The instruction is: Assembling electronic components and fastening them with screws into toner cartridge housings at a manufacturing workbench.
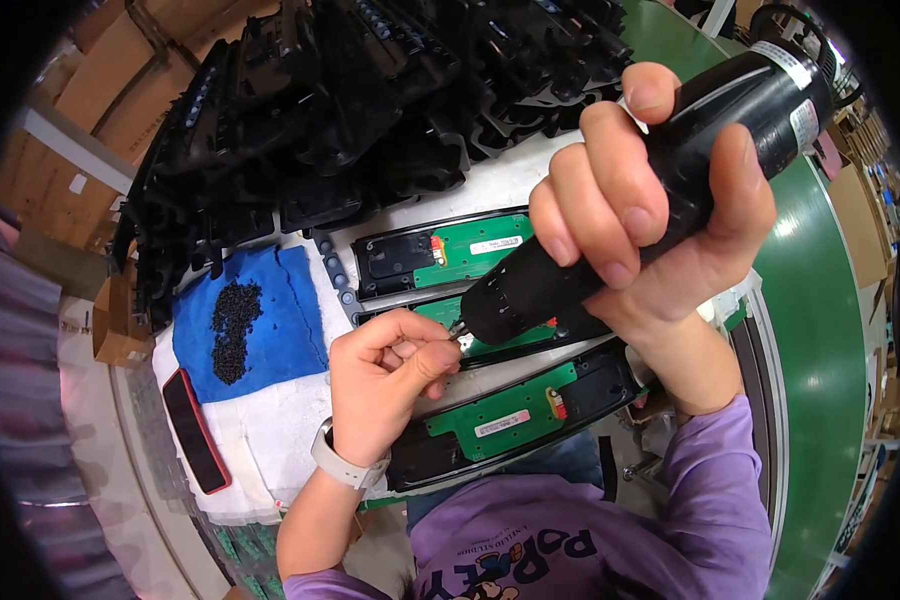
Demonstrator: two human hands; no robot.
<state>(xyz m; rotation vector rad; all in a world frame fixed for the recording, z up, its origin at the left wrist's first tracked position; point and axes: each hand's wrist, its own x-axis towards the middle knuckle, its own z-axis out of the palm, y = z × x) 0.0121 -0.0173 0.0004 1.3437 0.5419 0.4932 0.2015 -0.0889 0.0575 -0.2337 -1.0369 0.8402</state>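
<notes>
My right hand (660, 210) is wrapped round a black electric screwdriver (745, 105), tilted with its nose pointing down to the left. At the metal bit (457, 329) my left hand (380, 375) pinches with thumb and forefinger; whatever it holds there is too small to make out. Beneath the tool lies a black housing with a green circuit board, partly hidden by my hands. A second black housing (380, 268) with its green board (460, 250) lies beyond it. Nearest me is a third housing (605, 380) with a green board (525, 405).
A heap of small black screws (232, 335) rests on a blue cloth (295, 350) at the left. A red-edged phone (196, 432) lies in front of it. Many black plastic housings (340, 90) are piled at the back. A green surface (810, 300) runs along the right.
</notes>
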